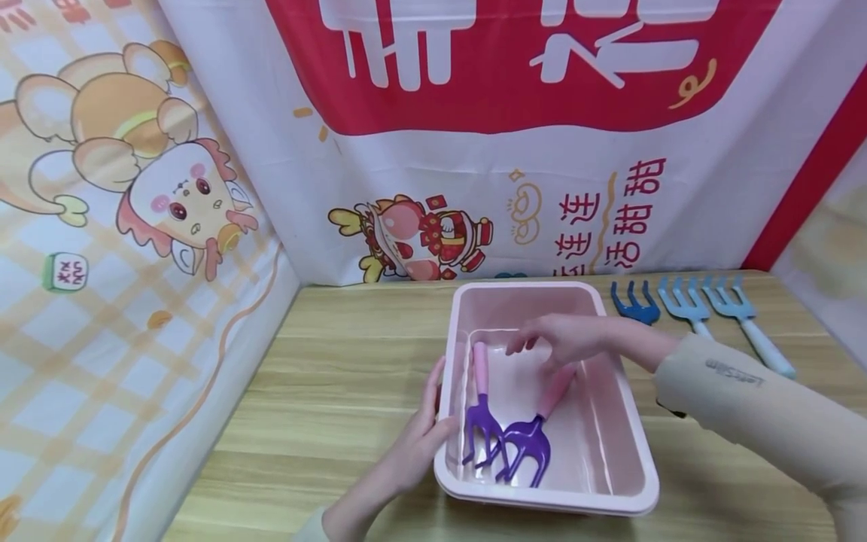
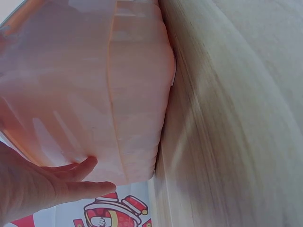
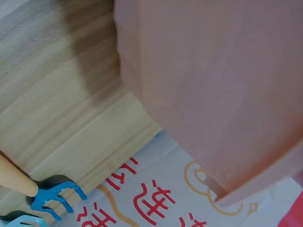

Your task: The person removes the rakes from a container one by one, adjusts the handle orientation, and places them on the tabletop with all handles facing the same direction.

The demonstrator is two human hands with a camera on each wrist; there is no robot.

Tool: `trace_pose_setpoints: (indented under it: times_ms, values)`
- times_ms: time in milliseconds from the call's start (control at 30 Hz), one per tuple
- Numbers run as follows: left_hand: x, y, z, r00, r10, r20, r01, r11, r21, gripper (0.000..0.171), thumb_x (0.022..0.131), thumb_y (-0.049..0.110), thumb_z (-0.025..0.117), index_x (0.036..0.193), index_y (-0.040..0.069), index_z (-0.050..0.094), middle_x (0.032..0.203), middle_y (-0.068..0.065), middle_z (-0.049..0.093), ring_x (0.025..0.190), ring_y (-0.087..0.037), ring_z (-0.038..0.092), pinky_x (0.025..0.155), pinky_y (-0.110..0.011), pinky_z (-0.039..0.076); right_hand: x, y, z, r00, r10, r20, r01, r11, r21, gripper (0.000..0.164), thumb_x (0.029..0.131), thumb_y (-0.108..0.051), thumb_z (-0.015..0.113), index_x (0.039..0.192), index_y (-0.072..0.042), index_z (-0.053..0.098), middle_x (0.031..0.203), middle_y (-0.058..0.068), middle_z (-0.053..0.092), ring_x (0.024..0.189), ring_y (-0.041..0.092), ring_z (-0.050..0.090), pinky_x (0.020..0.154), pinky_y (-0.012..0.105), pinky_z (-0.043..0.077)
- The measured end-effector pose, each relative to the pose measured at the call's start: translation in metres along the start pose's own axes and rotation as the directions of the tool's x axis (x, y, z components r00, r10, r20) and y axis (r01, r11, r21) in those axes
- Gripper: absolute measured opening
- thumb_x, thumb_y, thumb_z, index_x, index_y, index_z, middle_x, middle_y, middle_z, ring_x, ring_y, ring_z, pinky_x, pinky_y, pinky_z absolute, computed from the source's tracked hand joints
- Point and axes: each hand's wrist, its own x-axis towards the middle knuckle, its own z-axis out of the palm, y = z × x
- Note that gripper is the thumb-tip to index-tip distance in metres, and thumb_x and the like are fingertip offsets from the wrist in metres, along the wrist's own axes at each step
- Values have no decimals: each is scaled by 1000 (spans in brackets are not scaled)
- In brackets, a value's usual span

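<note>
A pale pink plastic tub [image 1: 609, 482] stands on the wooden table. Inside it lie two small garden forks with pink handles and purple tines, a narrow one [image 1: 482, 376] at the left and a broader fork [image 1: 528, 440] whose tines overlap the first one's. My left hand [image 1: 416, 444] holds the tub's left side, thumb at the rim; the left wrist view shows its fingers [image 2: 80, 177] against the outer wall. Over the tub, my right hand [image 1: 565, 339] hangs with loosely bent fingers near the broader fork's handle, holding nothing visible. The right wrist view shows only the tub's outside, not this hand.
Right of the tub lie a dark blue hand rake [image 1: 637, 305] and two light blue garden forks, the nearer-to-tub fork [image 1: 687, 301] and the outer fork [image 1: 734, 305]. My right forearm passes over part of them. A printed cloth [image 1: 406, 173] hangs behind the table.
</note>
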Motion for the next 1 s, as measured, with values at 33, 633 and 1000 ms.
trace_pose_setpoints:
  times_ms: [33,633,1000]
  values:
    - [0,0,0,1000,3,1,-3,1000,-1,76,99,14,43,157,22,-4,155,-29,17,129,-45,41,100,-46,44,2,2,1,1000,5,12,-5,1000,2,50,77,2,72,123,-18,66,118,-7,63,111,21,56,95,41,49]
    - [0,5,0,1000,-2,11,2,1000,-14,75,99,12,42,157,23,-4,152,-32,22,124,-43,47,96,-41,48,14,9,12,938,195,285,-210,978,20,38,75,-24,85,109,-19,71,104,-1,63,101,22,56,86,34,51]
    - [-1,4,-1,1000,-8,2,8,999,-36,75,99,14,42,157,25,-3,150,-34,24,118,-44,51,92,-44,52,13,6,17,854,323,409,-346,938,-19,29,78,-6,79,99,-25,73,96,-3,65,91,15,56,84,34,49]
